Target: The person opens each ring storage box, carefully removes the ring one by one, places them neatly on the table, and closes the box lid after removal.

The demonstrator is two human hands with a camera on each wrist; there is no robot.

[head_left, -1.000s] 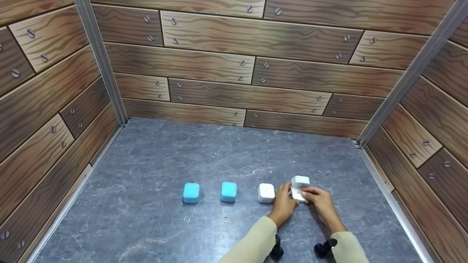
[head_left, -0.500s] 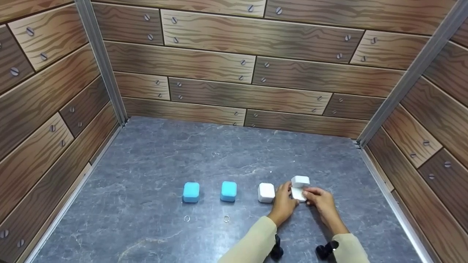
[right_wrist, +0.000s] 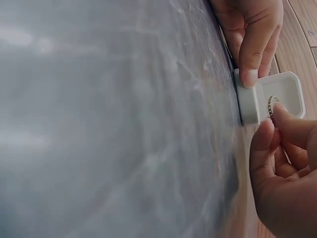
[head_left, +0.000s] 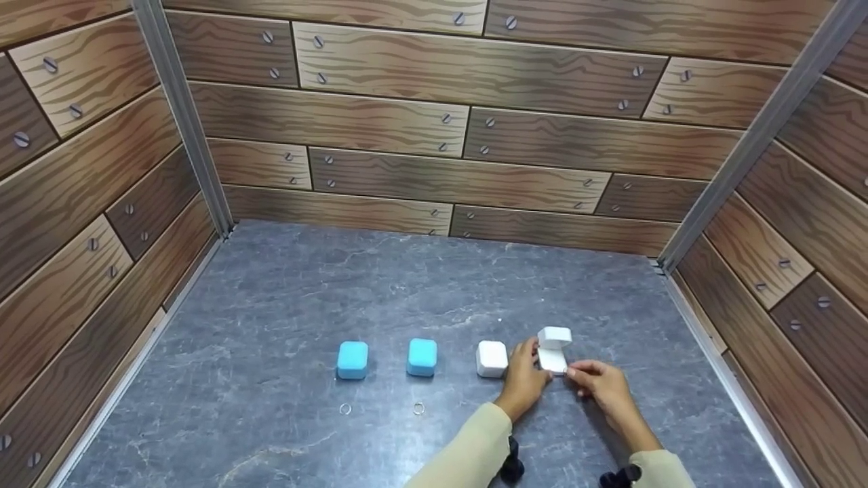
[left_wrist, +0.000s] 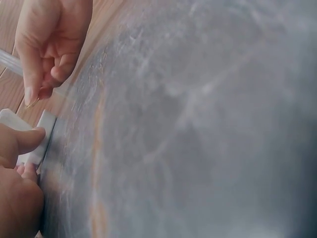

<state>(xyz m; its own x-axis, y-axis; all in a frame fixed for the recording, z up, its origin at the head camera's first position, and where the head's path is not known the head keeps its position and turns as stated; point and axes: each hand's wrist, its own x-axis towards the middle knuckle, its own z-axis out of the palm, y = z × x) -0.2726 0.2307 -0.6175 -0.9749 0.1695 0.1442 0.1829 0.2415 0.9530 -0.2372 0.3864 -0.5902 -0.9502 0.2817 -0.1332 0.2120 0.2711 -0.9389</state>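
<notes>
A white ring box (head_left: 555, 336) stands with its lid up on the grey table. My left hand (head_left: 523, 383) holds its base from the left, the thumb pressed on the front, as the right wrist view shows. My right hand (head_left: 605, 390) pinches a gold-coloured ring (right_wrist: 270, 105) with a beaded band between thumb and index finger. That ring is just off the box's front right corner in the head view. Inside the box, the white insert shows no ring.
A closed white ring box (head_left: 491, 359) stands just left of my left hand. Further left are two closed blue ring boxes (head_left: 422, 358), with a ring (head_left: 419, 414) in front of one and another ring (head_left: 345, 414) before the other. Wood-patterned walls (head_left: 380, 169) enclose the table.
My right hand has drawn back from the box insert, toward the right and slightly nearer, taking the ring out with it. My left hand has stayed on the box.
</notes>
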